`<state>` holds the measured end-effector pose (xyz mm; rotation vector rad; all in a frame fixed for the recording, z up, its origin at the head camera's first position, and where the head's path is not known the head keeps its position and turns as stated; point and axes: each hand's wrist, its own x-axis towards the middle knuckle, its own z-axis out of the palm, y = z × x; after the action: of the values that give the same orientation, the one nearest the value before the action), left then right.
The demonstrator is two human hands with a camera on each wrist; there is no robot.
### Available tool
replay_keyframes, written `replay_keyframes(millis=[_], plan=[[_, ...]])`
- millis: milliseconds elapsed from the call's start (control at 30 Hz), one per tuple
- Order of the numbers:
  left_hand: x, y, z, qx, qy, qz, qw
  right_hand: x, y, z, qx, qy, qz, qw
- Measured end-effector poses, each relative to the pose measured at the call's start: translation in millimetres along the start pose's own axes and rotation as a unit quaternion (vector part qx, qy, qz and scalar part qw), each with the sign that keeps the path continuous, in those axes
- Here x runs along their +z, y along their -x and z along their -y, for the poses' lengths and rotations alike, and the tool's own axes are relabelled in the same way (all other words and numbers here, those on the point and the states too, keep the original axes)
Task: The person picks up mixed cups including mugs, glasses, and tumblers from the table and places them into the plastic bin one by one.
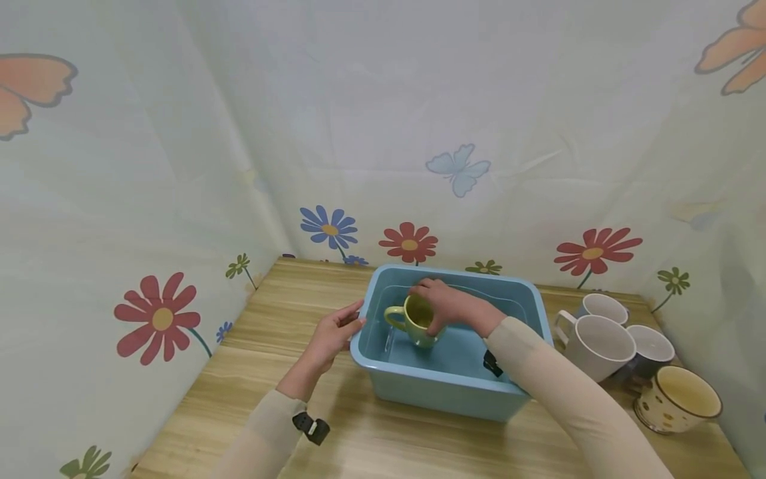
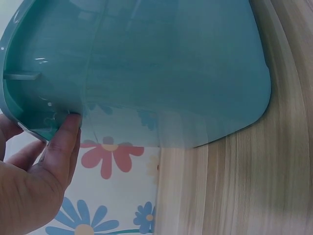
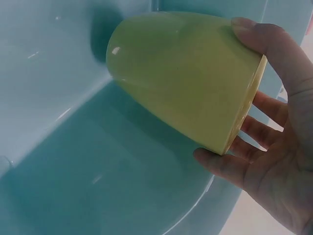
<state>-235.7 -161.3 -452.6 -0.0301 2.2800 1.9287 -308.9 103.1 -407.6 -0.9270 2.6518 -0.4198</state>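
A blue plastic basin [image 1: 443,389] stands on the table. Inside it is a yellow-green mug [image 1: 413,326], its handle pointing left and its mouth up. My right hand [image 1: 451,307] grips this mug by the rim, thumb on one side and fingers on the other, as the right wrist view shows; the mug's base [image 3: 115,49] is close to the basin's wall, and I cannot tell whether it touches the bottom. At the basin's left end, my left hand [image 1: 331,336] holds the rim, with fingers [image 2: 61,149] against the outer wall under the lip.
Right of the basin several mugs stand close together: a white one [image 1: 598,349], a dark one with a pale inside [image 1: 649,359], one behind them [image 1: 604,307] and a spotted cream one [image 1: 676,402]. A flowered curtain [image 1: 383,133] hangs behind the wooden table [image 1: 263,326].
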Motion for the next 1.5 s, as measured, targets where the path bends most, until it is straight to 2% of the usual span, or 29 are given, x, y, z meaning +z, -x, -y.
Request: replay_keyframes(millis=[800, 1500], plan=[[0.2, 1.0, -0.7, -0.008, -0.003, -0.003, 1.0, 10.6, -13.6, -1.1, -0.001, -0.002, 0.015, 0.9999], [-1.4, -0.6, 1.6, -0.001, -0.003, 0.005, 1.0, 17.6, -21.7, -3.8, 0.015, -0.003, 0.028, 0.9995]])
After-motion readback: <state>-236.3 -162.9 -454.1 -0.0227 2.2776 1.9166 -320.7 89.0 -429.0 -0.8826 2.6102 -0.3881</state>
